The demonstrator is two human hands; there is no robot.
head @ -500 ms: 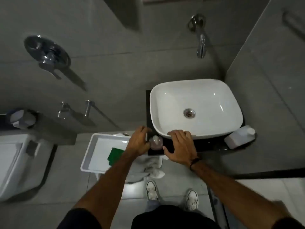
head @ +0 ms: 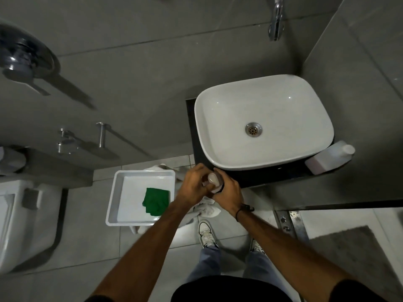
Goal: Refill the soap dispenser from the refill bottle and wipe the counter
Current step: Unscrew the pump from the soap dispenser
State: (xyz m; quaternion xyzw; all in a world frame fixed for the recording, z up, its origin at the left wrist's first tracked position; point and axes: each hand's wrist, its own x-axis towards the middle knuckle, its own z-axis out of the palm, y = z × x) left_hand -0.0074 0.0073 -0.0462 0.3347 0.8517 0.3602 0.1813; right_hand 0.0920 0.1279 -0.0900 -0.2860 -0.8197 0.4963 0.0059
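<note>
The soap dispenser [head: 214, 181], pale with a pump top, is held between both hands just off the near left corner of the black counter [head: 266, 175]. My left hand [head: 193, 185] wraps its left side and my right hand [head: 229, 190] wraps its right side; the body is mostly hidden by my fingers. The white refill bottle [head: 329, 158] lies on its side on the counter's right end, beside the white basin [head: 261, 123]. A green cloth [head: 156, 201] lies in a white tray [head: 118, 192] to the left, below counter height.
A wall tap [head: 275, 20] hangs above the basin. A toilet [head: 19, 225] stands at far left. A crumpled white towel [head: 207, 211] lies under the tray near my shoes. A glass shower partition edge and a grey mat [head: 349, 253] are at right.
Both hands have closed around the dispenser and lifted it slightly toward me off the counter edge; earlier the right hand lay flat on the counter. The camera has tilted down.
</note>
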